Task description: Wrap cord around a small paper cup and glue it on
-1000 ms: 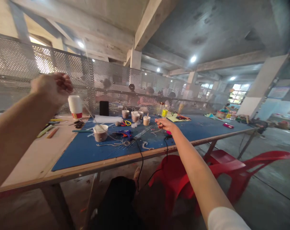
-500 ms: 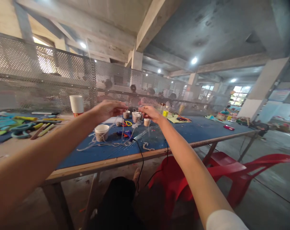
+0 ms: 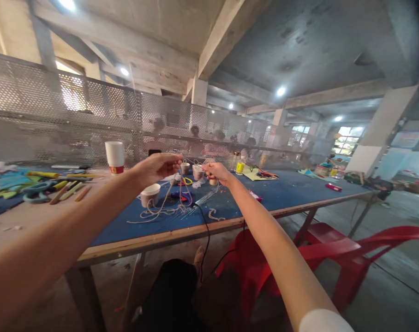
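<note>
Pinched in my left hand (image 3: 157,167) is a thin white string (image 3: 166,196), raised above the table. It hangs from the fingertips and trails in loose loops over the blue tabletop. My right hand (image 3: 216,171) is closed at the fingertips on what looks like another stretch of this string, a short gap away. Below and behind the hands stand small paper cups (image 3: 198,173), some with string loops on top. A wider white cup (image 3: 150,195) sits nearer, left of the hanging string. Close by lie a blue glue gun (image 3: 182,197) and yellow-handled scissors (image 3: 186,181).
Stacked paper cups (image 3: 114,157) stand at left, near blue-handled scissors (image 3: 39,192) and several coloured sticks (image 3: 69,191). A yellow container (image 3: 240,168) stands behind my right hand. A black cord (image 3: 206,230) drops over the table edge. Red chairs (image 3: 330,249) stand at right; a perforated screen (image 3: 102,124) runs behind.
My left hand has lowered slightly and the hands remain pinched. The hanging string has shifted, with its loops lying differently on the table. The view has moved a little.
</note>
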The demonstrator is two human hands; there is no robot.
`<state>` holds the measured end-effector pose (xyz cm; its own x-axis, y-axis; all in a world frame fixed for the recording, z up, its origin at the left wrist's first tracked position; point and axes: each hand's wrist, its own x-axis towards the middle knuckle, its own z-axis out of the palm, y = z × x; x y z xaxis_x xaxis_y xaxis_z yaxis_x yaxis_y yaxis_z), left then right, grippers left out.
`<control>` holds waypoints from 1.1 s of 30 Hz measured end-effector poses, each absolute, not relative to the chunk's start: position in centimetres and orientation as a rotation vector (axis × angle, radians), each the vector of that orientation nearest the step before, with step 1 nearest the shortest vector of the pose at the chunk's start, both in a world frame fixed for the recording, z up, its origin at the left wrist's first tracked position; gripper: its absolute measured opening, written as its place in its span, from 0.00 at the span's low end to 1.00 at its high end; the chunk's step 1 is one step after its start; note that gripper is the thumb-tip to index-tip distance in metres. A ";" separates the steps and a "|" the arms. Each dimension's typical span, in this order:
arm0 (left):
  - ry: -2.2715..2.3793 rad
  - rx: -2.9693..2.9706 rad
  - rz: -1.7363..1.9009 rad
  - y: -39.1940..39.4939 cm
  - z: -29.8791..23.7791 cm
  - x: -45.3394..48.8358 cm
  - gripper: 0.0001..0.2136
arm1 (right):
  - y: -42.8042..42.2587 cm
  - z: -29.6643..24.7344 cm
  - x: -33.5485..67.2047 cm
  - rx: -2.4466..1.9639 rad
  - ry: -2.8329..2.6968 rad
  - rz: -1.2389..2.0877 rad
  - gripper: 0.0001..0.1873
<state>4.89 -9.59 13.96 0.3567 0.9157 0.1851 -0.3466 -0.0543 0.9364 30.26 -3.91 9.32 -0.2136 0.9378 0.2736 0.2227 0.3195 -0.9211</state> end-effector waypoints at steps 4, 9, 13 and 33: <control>0.400 1.121 1.214 -9.9 16.5 2.2 0.04 | -2.5 6.1 32.6 -1.229 -1.615 0.864 0.18; 0.252 1.031 1.302 -10.3 18.1 -0.1 0.05 | -1.3 3.1 34.7 -1.387 -1.586 0.684 0.14; 0.367 1.086 1.293 -10.3 17.7 -0.1 0.04 | -0.8 2.7 35.2 -1.441 -1.646 0.493 0.09; 0.627 1.451 1.465 -13.2 19.4 -1.7 0.02 | -5.2 -2.6 19.0 -1.128 -2.396 0.272 0.03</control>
